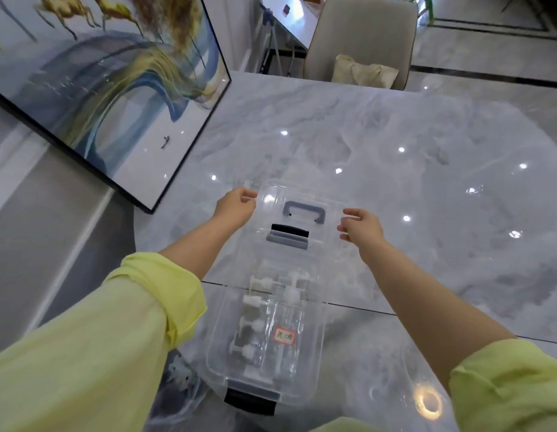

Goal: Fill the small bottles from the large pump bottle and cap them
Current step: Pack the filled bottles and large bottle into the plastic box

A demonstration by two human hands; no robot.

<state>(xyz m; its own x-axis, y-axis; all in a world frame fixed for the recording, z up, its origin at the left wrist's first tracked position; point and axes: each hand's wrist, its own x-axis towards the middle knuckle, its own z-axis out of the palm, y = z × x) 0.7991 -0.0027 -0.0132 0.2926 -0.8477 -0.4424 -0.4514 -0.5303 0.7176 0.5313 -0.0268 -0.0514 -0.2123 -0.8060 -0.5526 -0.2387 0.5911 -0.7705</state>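
Note:
A clear plastic storage box (314, 347) stands on the marble table near me. Inside it lie several small clear bottles with white tops (255, 307) and a larger clear bottle with a red-edged label (283, 335). Just beyond the box I hold its clear lid (302, 254), which carries a grey handle (303, 210). My left hand (236, 205) pinches the lid's left edge. My right hand (361, 226) curls its fingers on the lid's right edge. The lid blurs my view of the bottles' far ends.
A large framed painting (115, 88) leans at the table's left side. A beige chair (361, 35) with a cream bag on its seat stands at the far edge. The box has a black latch (250, 400) at its near end.

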